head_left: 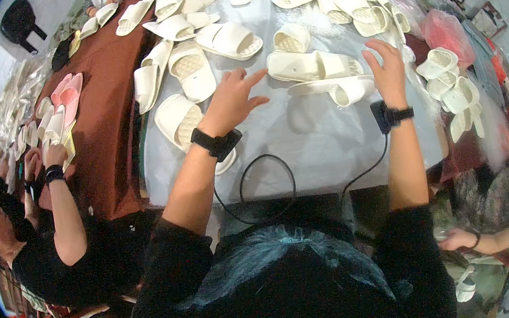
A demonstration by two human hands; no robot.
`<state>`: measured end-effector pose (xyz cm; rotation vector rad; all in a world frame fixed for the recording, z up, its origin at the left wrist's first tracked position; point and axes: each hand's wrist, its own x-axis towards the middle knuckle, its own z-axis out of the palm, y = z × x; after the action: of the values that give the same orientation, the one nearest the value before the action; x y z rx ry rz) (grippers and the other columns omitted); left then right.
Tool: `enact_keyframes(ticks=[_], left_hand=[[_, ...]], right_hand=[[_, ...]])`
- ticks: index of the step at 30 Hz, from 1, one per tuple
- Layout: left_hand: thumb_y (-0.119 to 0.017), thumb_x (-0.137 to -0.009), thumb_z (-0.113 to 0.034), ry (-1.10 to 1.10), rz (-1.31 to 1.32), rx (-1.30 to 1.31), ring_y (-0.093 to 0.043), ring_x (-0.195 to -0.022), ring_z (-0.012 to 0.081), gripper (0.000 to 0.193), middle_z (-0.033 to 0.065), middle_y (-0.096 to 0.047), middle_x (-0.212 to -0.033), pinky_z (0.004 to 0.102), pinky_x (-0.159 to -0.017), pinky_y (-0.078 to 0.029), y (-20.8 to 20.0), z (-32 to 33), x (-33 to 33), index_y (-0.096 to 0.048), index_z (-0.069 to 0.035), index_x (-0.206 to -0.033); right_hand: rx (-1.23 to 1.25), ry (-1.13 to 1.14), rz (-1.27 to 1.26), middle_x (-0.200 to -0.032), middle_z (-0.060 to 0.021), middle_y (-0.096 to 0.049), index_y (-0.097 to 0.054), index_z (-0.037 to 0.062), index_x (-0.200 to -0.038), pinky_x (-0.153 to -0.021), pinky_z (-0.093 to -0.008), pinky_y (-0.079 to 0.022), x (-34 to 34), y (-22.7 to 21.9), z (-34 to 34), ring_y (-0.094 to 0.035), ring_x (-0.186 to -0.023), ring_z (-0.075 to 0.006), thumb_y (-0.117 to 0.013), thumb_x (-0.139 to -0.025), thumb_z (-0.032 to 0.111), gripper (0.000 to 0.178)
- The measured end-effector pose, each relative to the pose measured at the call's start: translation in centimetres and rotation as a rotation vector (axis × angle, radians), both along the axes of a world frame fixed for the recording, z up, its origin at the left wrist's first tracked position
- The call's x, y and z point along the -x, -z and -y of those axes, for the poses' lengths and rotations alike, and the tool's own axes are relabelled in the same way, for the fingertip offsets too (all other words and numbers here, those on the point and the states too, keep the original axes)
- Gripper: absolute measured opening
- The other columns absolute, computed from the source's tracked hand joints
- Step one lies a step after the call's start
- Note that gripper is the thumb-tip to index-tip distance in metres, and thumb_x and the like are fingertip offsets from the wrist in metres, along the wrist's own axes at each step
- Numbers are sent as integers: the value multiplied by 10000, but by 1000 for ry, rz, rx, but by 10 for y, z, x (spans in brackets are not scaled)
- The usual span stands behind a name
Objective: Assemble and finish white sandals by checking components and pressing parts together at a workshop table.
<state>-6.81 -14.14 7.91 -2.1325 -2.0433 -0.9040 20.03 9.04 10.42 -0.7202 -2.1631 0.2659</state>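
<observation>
My left hand (234, 100) hovers over the table with its fingers spread, the index fingertip close to the left end of a cream slide slipper (293, 66). That slipper lies crosswise in front of me. Just nearer, a second cream slipper (350, 90) rests on its side, parallel to the first. At their right end is my right hand (389, 67), fingers apart and slightly bent, with nothing gripped. Another slipper (176, 122) sits to the left of my left wrist, partly behind it. Beyond the pair, a single slipper (291, 38) stands with its opening toward me.
Many loose cream slippers cover the far table (250, 130), with a heap (346, 0) at far right and more (452, 82) along the right edge. A black cable (240, 184) loops before me. Co-workers sit left and right; pink slippers (68, 94) lie on the left brown cloth.
</observation>
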Motion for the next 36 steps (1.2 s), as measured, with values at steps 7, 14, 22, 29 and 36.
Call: enact_keyframes(ticks=[7, 14, 22, 29, 36], left_hand=[[-741, -792, -284, -64, -45, 70, -562, -962, 362, 511, 158, -592, -1005, 434, -839, -467, 12, -89, 0, -590, -150, -1262], [-780, -697, -249, -262, -85, 249, -573, -1036, 327, 505, 136, -667, -1025, 461, -858, -489, 62, -143, 12, -655, -111, -1166], [-789, -680, -234, -266, 20, 65, -647, -868, 336, 408, 171, -683, -905, 438, -801, -512, 48, -116, 8, -691, -41, -1027], [-801, -692, -315, -277, 192, 315, -623, -1034, 326, 640, 197, -647, -1131, 402, -903, -485, 44, -151, 12, -606, -61, -1247], [-792, -695, -270, -228, 400, 249, -657, -974, 314, 565, 209, -679, -1062, 366, -863, -503, 58, -123, 2, -649, -37, -1189]], right_hand=[[310, -7, -75, -1321, -216, -511, -424, 66, -1391, -1071, -410, -340, -51, 54, 72, -465, -1234, -354, -793, -728, 183, 767], [286, 90, -139, -1281, -241, -481, -302, 92, -1471, -1026, -423, -371, 10, 79, 50, -461, -1196, -381, -796, -669, 94, 943], [292, 56, 442, -1167, -199, -592, -499, 127, -1367, -934, -484, -432, -14, 42, 6, -511, -1108, -394, -751, -700, 223, 720], [203, 158, 526, -1286, -181, -550, -541, 189, -1347, -962, -540, -401, -23, 68, -7, -490, -1165, -399, -791, -673, 278, 724], [356, 172, 328, -1177, -244, -591, -491, 19, -1345, -966, -455, -415, -62, 94, 4, -538, -1107, -392, -784, -654, 148, 762]])
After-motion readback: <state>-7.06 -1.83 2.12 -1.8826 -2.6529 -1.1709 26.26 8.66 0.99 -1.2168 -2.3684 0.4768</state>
